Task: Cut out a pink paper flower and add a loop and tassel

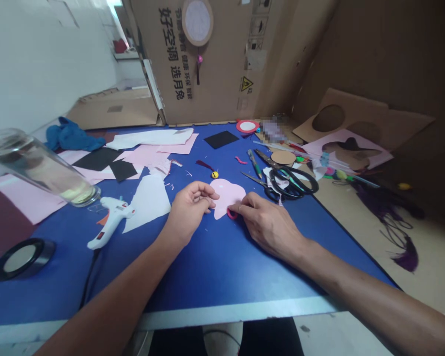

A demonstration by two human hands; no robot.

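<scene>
A pink cut-out shape (228, 193) lies flat on the blue table (215, 267). My left hand (189, 207) rests at its left edge with the fingers curled and pinched together at the tips. My right hand (267, 222) lies at the shape's lower right edge. Its fingertips press a small curved red piece (232, 214) against the pink shape. A tiny yellow bead (215, 174) and a dark red scrap (204, 164) lie just beyond the pink shape.
A white glue gun (109, 221) lies at the left with a white sheet (148, 201) beside it. Black scissors (292, 180) and craft tools are at the right. A glass jar (37, 168), a tape roll (22, 258), pink and black sheets (104, 160) sit further left. Cardboard boxes stand behind.
</scene>
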